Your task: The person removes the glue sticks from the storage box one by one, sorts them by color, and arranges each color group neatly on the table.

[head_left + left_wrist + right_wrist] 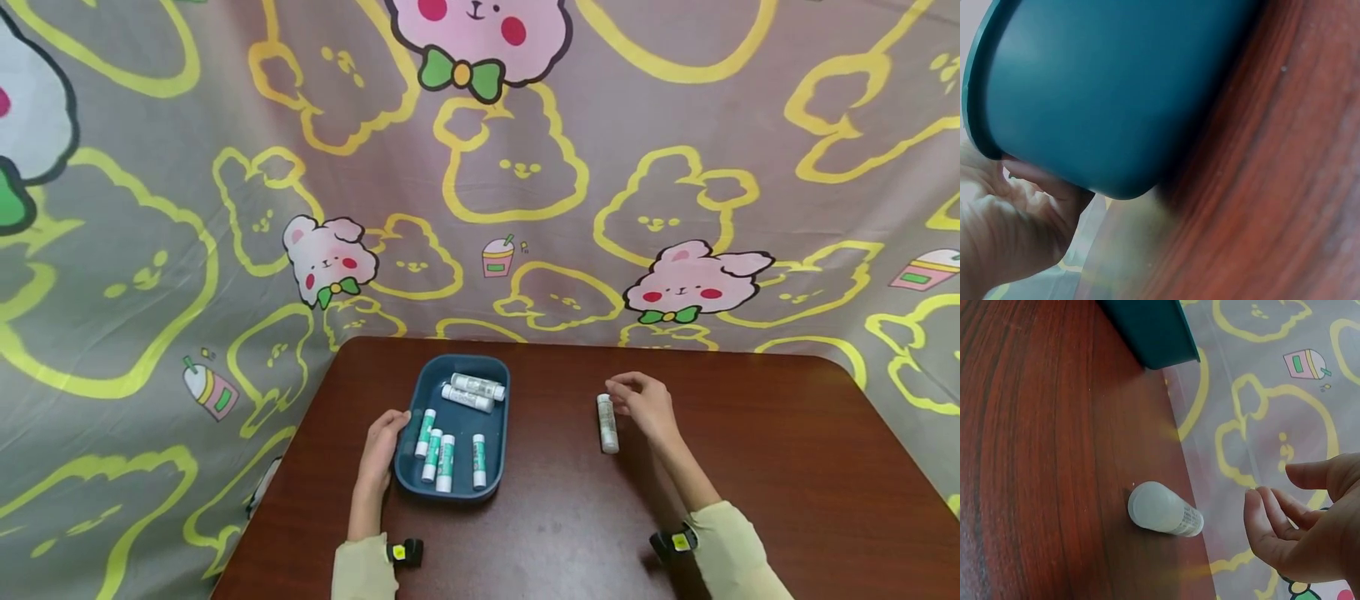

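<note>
A dark blue tray (453,495) lies on the left half of the table, holding several glue sticks. Along its lower part are green-labelled sticks such as this glue stick (479,461); near its far end two clear-bodied glue sticks (468,397) lie side by side. My left hand (383,446) grips the tray's left rim; in the left wrist view a digit presses the wall just under the lip. Right of the tray, a lone clear glue stick (607,425) lies on the table. My right hand (1304,522) is just beside it, apart from it, fingers loosely bent and holding nothing.
The brown wooden table (555,533) reaches back to a patterned curtain (525,250) behind it and at its sides. Black wrist bands (406,552) show at both sleeves. Table surface lies between the tray and the lone stick.
</note>
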A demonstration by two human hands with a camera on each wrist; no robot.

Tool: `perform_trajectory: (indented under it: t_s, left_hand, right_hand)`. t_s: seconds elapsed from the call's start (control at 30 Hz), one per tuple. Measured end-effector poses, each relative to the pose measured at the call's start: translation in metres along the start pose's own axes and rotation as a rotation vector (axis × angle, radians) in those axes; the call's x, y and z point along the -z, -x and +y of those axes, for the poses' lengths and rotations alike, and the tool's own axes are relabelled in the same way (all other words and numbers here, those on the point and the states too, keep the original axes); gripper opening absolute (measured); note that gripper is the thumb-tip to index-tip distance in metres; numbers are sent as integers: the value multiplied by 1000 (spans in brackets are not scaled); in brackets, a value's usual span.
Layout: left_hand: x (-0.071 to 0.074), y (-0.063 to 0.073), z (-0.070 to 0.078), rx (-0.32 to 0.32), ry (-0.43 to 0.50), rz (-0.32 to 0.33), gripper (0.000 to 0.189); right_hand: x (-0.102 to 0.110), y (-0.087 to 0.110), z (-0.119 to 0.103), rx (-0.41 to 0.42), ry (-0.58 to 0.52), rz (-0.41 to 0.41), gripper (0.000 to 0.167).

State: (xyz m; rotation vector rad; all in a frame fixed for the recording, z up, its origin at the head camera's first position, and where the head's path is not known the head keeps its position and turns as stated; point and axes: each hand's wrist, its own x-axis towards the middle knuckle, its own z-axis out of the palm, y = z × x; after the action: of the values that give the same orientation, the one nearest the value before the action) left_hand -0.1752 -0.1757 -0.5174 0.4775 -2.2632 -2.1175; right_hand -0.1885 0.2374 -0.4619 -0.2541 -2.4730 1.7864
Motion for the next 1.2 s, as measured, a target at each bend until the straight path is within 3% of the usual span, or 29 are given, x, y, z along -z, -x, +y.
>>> perform_trajectory:
  t_s: [0.27, 0.9, 1.2]
  left_hand:
    - [1, 1, 1, -1, -6, -10, 30]
    - [-1, 1, 1, -4, -1, 7, 30]
    - [-1, -1, -1, 0, 23, 9, 29]
  right_hand:
    - [-7, -2, -2, 15, -78, -13, 30]
    - [-27, 1, -20, -13, -258, -157, 33]
    - [-35, 0, -23, -8, -241, -205, 35]
